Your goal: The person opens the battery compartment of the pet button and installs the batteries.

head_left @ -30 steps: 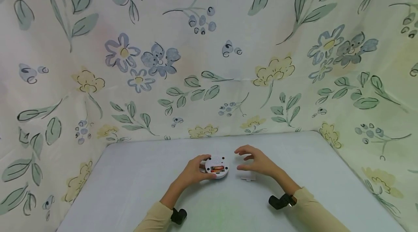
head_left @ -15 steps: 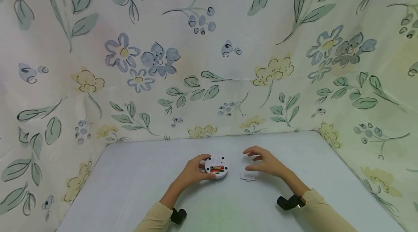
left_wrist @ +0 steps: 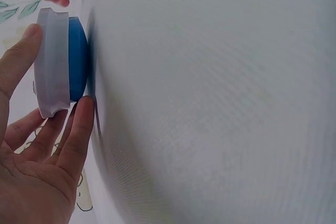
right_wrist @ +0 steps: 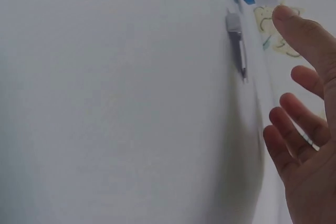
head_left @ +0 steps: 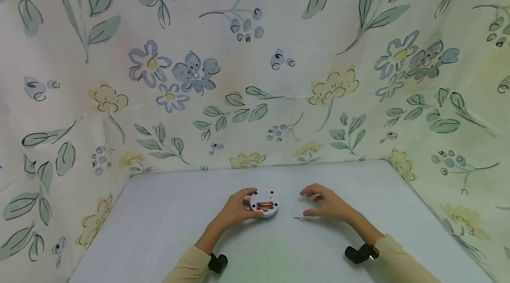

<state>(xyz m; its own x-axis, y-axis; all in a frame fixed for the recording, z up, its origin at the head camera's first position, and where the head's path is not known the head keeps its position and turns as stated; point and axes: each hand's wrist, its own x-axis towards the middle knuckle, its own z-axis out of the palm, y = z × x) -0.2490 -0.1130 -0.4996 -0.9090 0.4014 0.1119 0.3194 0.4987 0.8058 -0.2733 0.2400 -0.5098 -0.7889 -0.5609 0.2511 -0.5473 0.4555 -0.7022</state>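
Note:
A round white device (head_left: pixel 264 195) lies face down on the table, its open battery compartment showing batteries (head_left: pixel 264 206) with orange-red wrappers. Its lower part is blue (left_wrist: pixel 77 59) in the left wrist view. My left hand (head_left: pixel 234 208) grips the device's left side, thumb at the near edge and fingers round the far edge. To the right lies a small white battery cover (head_left: pixel 297 215) with a tab, partly hidden by my right hand (head_left: pixel 330 204). That hand hovers over it, fingers loosely bent and holding nothing. In the right wrist view, the cover (right_wrist: pixel 234 23) lies apart from the thumb.
A white-covered table (head_left: pixel 179 221) spreads around both hands. Behind it and at the sides hangs a floral cloth (head_left: pixel 247 66). Black wrist cameras sit on the left wrist (head_left: pixel 218 264) and the right wrist (head_left: pixel 360 253).
My right hand has moved right, away from the device, and then lowered over the battery cover. My left hand and the device have stayed in place.

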